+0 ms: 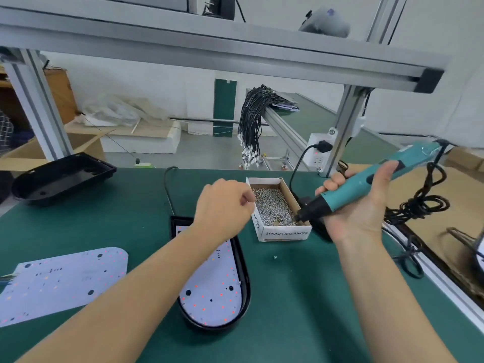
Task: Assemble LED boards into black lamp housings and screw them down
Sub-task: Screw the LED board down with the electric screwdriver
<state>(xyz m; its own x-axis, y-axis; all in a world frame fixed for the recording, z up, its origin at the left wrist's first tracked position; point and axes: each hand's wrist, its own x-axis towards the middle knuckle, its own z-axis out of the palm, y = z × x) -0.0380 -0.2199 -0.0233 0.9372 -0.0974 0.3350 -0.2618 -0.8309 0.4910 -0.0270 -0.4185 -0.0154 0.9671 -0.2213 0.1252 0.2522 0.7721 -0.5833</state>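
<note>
- Here the right hand (358, 205) has its grip wrapped round a teal electric screwdriver (366, 183), tilted so its black tip dips into the near right corner of the screw box (277, 233).
- The white cardboard box sits on the green table (288, 297) and is full of small silver screws (273, 205).
- The left hand (222, 205) hovers at the box's left edge, fingers curled in; whether its grip holds a screw, I cannot tell.
- Beneath the left forearm lies a black lamp housing (245, 279) with a white LED board (212, 286) seated inside it.
- A second LED board (60, 281) lies loose on the table to the left.
- An empty black housing (62, 179) rests at the far left edge.
- One stray screw (275, 257) lies just in front of the box.
</note>
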